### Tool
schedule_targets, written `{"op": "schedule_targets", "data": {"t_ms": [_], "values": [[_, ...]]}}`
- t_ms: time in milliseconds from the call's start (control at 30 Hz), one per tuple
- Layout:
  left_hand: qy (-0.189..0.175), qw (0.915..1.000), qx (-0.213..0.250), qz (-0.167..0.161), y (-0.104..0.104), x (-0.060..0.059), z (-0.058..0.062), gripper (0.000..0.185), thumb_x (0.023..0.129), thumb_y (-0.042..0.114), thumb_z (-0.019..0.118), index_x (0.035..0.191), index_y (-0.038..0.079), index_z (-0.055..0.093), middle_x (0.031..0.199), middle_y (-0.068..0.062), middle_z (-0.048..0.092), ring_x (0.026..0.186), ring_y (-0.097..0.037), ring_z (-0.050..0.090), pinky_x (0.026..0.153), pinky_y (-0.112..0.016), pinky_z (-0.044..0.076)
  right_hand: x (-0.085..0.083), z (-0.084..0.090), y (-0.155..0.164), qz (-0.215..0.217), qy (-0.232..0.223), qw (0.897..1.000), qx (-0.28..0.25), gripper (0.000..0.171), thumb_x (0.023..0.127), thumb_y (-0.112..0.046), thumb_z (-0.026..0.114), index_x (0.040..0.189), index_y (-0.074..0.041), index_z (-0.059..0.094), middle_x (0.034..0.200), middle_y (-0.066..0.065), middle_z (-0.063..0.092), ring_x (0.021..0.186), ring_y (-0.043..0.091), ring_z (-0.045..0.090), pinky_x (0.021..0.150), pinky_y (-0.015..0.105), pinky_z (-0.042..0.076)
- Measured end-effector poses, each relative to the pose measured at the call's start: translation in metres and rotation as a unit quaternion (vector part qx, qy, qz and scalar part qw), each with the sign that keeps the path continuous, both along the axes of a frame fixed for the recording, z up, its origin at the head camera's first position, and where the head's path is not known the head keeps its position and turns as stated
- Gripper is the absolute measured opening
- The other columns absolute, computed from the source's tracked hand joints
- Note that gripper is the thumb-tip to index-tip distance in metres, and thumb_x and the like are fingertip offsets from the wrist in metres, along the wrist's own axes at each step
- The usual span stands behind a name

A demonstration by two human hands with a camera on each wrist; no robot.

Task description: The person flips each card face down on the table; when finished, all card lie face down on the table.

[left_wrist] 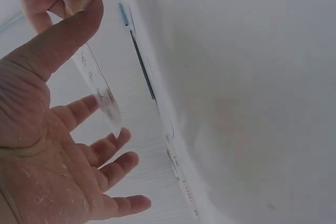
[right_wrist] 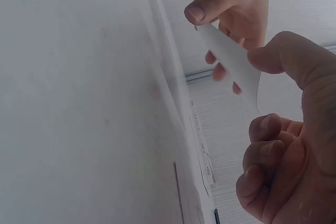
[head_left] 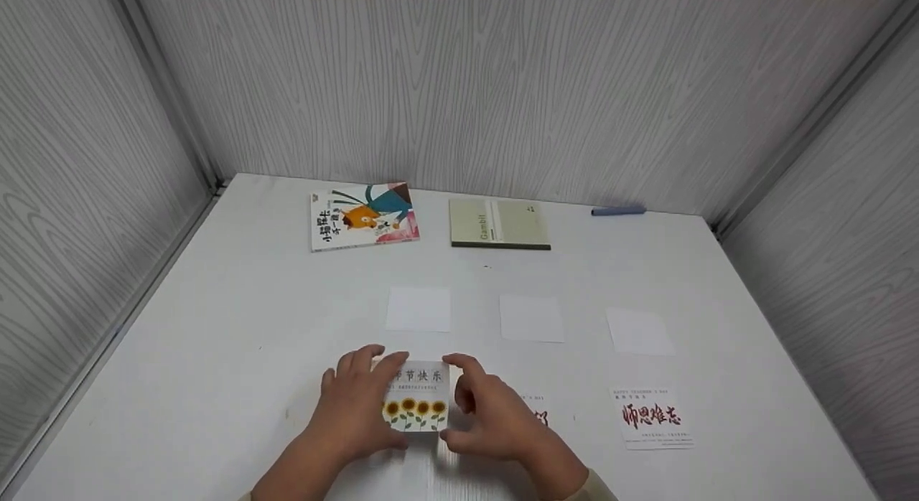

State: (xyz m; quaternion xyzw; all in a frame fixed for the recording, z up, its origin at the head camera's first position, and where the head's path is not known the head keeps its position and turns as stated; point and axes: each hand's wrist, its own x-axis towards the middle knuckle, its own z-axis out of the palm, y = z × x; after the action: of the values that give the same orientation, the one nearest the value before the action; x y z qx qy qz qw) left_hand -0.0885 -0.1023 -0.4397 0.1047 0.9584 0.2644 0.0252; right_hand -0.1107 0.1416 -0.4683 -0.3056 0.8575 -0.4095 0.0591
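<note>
Both hands hold a small card with sunflowers and Chinese writing (head_left: 418,399) just above the white table (head_left: 215,329), near its front edge. My left hand (head_left: 357,400) grips the card's left side, thumb on the top edge. In the left wrist view the card (left_wrist: 100,90) shows edge-on under the thumb of the left hand (left_wrist: 68,129), fingers spread below it. My right hand (head_left: 475,406) pinches the right edge between forefinger and thumb. In the right wrist view the right hand (right_wrist: 286,140) has its thumb tip against the card (right_wrist: 231,59).
Three blank white cards (head_left: 418,308) (head_left: 531,318) (head_left: 639,331) lie in a row mid-table. A red-lettered card (head_left: 652,417) lies front right; another card (head_left: 540,413) is half hidden by my right hand. A picture book (head_left: 364,216), a notebook (head_left: 499,224) and a blue pen (head_left: 618,211) lie at the back. Grey walls enclose three sides.
</note>
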Motion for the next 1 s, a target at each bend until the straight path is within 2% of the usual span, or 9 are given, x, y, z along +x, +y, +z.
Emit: {"op": "schedule_targets", "data": {"t_ms": [167,400,567,700,767,833,900,1000], "values": [[0.017,0.9996,-0.003,-0.023,0.009,-0.002,0.005,0.107,0.052,0.038,0.107,0.146,0.019,0.060,0.148,-0.013,0.049,0.139,-0.039,0.041,0.109,-0.071,0.031,0.000,0.000,0.000,0.006,-0.002,1.000,-0.012,0.092,0.074,-0.013,0.086,0.152,-0.009,0.038,0.078,0.007,0.058,0.068,0.002,0.041,0.062,0.021,0.036],[0.056,0.9969,0.011,-0.055,0.024,-0.004,0.006,0.097,0.058,0.044,0.101,0.142,0.016,0.062,0.131,-0.006,0.053,0.127,-0.034,0.047,0.108,-0.069,0.033,0.001,0.000,0.002,0.011,0.012,0.999,-0.033,0.090,0.074,-0.010,0.084,0.151,-0.014,0.038,0.077,0.006,0.056,0.066,0.001,0.038,0.061,0.020,0.033],[0.056,0.9957,0.017,-0.072,0.029,-0.005,0.008,0.096,0.062,0.046,0.100,0.145,0.018,0.061,0.128,-0.005,0.054,0.123,-0.030,0.050,0.107,-0.070,0.034,0.001,-0.001,0.002,0.020,0.022,0.998,-0.058,0.090,0.074,-0.008,0.082,0.152,-0.017,0.038,0.076,0.000,0.052,0.066,0.001,0.037,0.060,0.019,0.032],[0.041,0.9956,0.034,-0.078,0.026,-0.006,0.011,0.100,0.063,0.048,0.100,0.150,0.024,0.058,0.125,-0.001,0.055,0.117,-0.025,0.052,0.103,-0.062,0.040,0.001,-0.002,0.001,0.026,0.022,0.996,-0.080,0.097,0.076,-0.012,0.084,0.158,-0.021,0.032,0.079,0.004,0.054,0.066,0.001,0.038,0.061,0.019,0.034],[0.022,0.9949,0.063,-0.075,0.022,-0.006,0.013,0.103,0.063,0.050,0.100,0.152,0.025,0.056,0.128,0.001,0.056,0.115,-0.022,0.053,0.101,-0.058,0.042,0.000,-0.001,0.001,0.030,0.019,0.994,-0.100,0.101,0.079,-0.017,0.087,0.160,-0.023,0.028,0.081,0.010,0.054,0.066,0.003,0.039,0.061,0.019,0.035],[-0.008,0.9910,0.112,-0.073,0.018,-0.007,0.014,0.104,0.064,0.049,0.101,0.153,0.023,0.054,0.133,0.001,0.056,0.117,-0.022,0.055,0.100,-0.055,0.045,-0.001,-0.001,0.001,0.037,0.021,0.992,-0.121,0.104,0.080,-0.021,0.089,0.162,-0.021,0.026,0.083,0.013,0.054,0.065,0.009,0.041,0.062,0.019,0.036],[-0.041,0.9818,0.171,-0.071,0.014,-0.008,0.015,0.103,0.067,0.045,0.101,0.154,0.022,0.050,0.139,0.000,0.055,0.124,-0.024,0.056,0.102,-0.056,0.047,-0.002,-0.001,0.002,0.043,0.022,0.990,-0.135,0.105,0.078,-0.024,0.092,0.162,-0.021,0.027,0.084,0.015,0.053,0.066,0.013,0.042,0.062,0.020,0.037],[-0.074,0.9623,0.250,-0.075,0.012,-0.009,0.016,0.099,0.072,0.037,0.100,0.153,0.019,0.045,0.144,-0.004,0.054,0.131,-0.032,0.057,0.103,-0.058,0.049,-0.003,-0.003,0.002,0.051,0.023,0.989,-0.138,0.103,0.076,-0.023,0.095,0.159,-0.019,0.034,0.085,0.016,0.053,0.069,0.014,0.044,0.064,0.020,0.039]]}}
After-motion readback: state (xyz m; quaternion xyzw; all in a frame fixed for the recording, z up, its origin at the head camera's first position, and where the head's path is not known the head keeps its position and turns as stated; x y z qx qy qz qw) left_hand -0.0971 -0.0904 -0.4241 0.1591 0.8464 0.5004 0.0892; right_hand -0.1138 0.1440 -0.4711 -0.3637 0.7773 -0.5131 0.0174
